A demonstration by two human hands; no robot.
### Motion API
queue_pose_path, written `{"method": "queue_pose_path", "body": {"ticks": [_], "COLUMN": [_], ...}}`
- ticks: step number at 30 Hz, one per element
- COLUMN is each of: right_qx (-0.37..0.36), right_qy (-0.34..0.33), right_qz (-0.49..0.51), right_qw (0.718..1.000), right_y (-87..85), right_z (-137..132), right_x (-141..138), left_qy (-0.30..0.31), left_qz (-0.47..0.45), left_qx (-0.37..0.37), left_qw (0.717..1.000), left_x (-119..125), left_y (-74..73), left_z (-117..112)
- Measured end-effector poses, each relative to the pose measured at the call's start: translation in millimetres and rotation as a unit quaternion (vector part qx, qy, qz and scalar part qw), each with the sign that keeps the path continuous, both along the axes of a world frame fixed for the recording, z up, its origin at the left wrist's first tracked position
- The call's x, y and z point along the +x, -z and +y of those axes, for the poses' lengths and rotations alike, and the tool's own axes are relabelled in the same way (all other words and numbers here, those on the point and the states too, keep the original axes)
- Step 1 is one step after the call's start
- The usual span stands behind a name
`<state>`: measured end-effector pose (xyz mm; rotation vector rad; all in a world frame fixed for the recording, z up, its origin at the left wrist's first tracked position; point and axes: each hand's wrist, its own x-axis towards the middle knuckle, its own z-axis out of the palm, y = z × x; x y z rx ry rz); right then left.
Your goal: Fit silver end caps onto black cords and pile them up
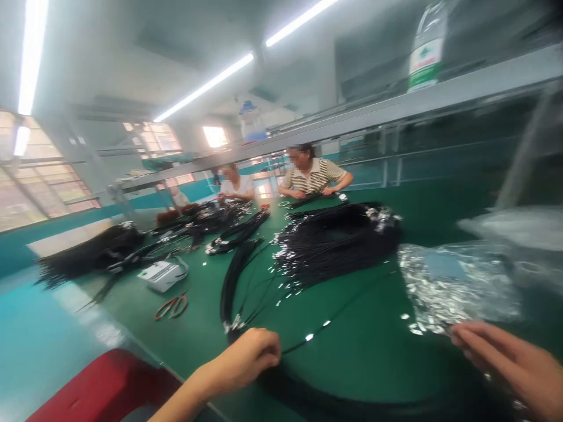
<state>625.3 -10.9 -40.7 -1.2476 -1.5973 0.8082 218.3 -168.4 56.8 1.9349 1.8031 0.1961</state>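
My left hand [259, 350], fingers curled, is seemingly pinching a thin black cable [317, 330] that is running away rightward across the table [352, 360] — my right hand [510, 360], half open, is hovering by the bag of silvery pieces [461, 287]; its hold I cannot tell.

Left hand [257, 351]: fingers curled on a thin black cable [295, 347] over the green desk [360, 357]. Right hand [514, 363]: fingertips at near edge of clear bag [466, 287] of silvery pieces [433, 302] (a few loose beside it). Beyond: large black cable bundle [338, 240]. Further left: red-handled scissors [175, 305], white box [160, 275]. Far side: person in striped shirt [314, 177].
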Motion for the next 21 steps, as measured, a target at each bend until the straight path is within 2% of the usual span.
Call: {"method": "queue_pose_path", "body": {"ticks": [3,5,8,12,14,16,19,21], "right_qx": [-0.014,0.008,0.044,0.105,0.126,0.142,0.166,0.179], "right_qy": [0.045,0.049,0.006,-0.071,-0.090,-0.103,-0.119,-0.122], "right_qz": [-0.006,-0.034,-0.090,-0.168,-0.199,-0.223,-0.249,-0.263], "right_qw": [0.999,0.998,0.995,0.978,0.968,0.959,0.947,0.940], "right_y": [-17.8,-19.8,-8.2,13.7,20.2,23.4,25.3,26.3], "right_z": [0.5,1.8,5.2,8.4,9.4,10.8,13.4,15.0], "right_x": [9.8,9.2,-2.0,-19.6,-23.2,-24.3,-26.7,-30.3], "left_qy": [-0.049,-0.069,-0.044,0.049,0.077,0.058,0.002,-0.006], "left_qz": [-0.039,-0.060,-0.018,0.032,0.021,-0.025,-0.113,-0.165], "left_qx": [-0.011,-0.051,-0.089,-0.125,-0.118,-0.081,-0.015,-0.001], "left_qw": [0.998,0.995,0.995,0.990,0.990,0.995,0.993,0.986], "left_x": [-10.4,-5.4,31.3,100.3,116.7,113.9,90.3,79.5], "left_y": [-10.5,-17.0,-23.2,-27.4,-31.8,-39.6,-57.5,-70.4], "left_z": [5.3,10.6,18.0,26.0,29.8,33.2,38.1,41.7]}}
